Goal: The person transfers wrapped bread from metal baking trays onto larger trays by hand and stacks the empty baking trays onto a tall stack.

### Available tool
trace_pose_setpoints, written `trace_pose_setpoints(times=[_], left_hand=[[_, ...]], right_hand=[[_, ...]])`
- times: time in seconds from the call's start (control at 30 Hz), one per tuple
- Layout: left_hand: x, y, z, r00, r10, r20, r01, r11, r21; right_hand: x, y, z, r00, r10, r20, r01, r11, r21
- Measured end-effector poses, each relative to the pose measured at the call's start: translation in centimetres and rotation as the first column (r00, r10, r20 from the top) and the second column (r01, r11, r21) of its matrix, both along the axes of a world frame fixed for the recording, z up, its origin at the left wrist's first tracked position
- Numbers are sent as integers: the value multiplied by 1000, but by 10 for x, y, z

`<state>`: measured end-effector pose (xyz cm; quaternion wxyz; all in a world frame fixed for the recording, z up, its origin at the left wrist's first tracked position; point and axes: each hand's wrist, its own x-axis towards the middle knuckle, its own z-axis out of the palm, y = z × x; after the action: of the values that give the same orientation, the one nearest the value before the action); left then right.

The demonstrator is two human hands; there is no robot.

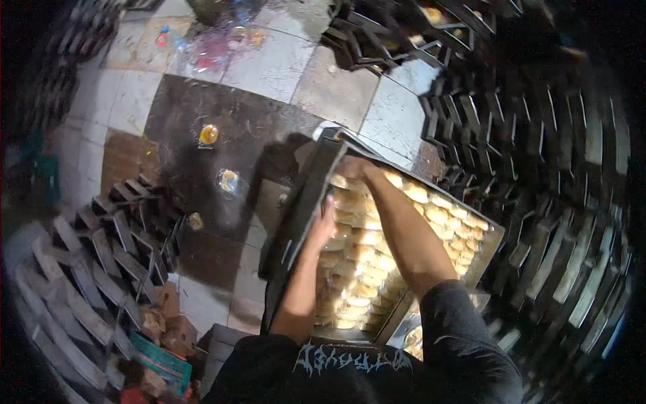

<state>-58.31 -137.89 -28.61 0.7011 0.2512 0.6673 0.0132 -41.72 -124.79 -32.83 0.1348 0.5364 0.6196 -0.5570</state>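
1. The tray (488,248) sits right in front of the person's body, close against the dark shirt (350,377), packed with rows of pale golden buns (360,269)
2. The left hand (326,225) is at the tray's left wall (306,205), apparently touching it near the rim; whether its fingers close around the edge I cannot tell
3. The right hand (352,168) reaches across the buns, from the near right to the far left corner, where it lies in shade; I cannot tell whether it grips anything
4. The two hands are apart but near each other, both toward the left side; the right hand is farther from the body and nearer that corner, the left nearer the body
5. Most of the buns lie to the right of both hands, beneath and beyond the right forearm; the lens bends the tray's edges, so its long axis I cannot judge
6. Around it, dark stacks (525,148) rise at the right, and two small pieces (208,135) lie on the tiled floor (272,74) beyond the left wall
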Motion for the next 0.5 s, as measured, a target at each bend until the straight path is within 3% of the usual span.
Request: trace_pose_setpoints(times=[0.07,0.13,0.2,0.23,0.27,0.3,0.33,0.37,0.4,0.47,0.5], left_hand=[[8,27,-7,995,-70,72,44,947,319],[26,47,-10,975,-166,151,43,800,598],[42,53,8,895,123,429,-282,901,330],[41,67,35,967,-111,230,-13,878,478],[43,62,-1,934,-59,353,-123,873,472],[37,46,-29,893,-307,328,-103,572,814],[42,60,-23,827,-33,562,-257,865,430],[30,59,-62,965,-200,170,35,740,672],[28,57,-48,863,-262,432,-78,775,627],[56,33,49,990,-100,98,27,825,564],[53,31,48,990,-123,76,62,836,545]], right_hand=[[-19,-1,78,943,-235,234,226,972,64],[-16,-38,106,906,-422,8,373,809,454],[-17,-99,184,729,-597,-334,681,585,442],[-15,-146,204,702,-604,-377,694,464,551],[-15,-192,224,685,-601,-412,683,333,650],[-10,-248,240,638,-701,-319,691,338,639],[3,-306,248,605,-756,-252,699,352,622],[13,-360,260,534,-836,-130,667,322,672],[19,-412,272,441,-898,-10,629,301,717],[39,-493,275,106,-980,166,635,195,747],[43,-502,274,118,-983,141,641,184,745]])
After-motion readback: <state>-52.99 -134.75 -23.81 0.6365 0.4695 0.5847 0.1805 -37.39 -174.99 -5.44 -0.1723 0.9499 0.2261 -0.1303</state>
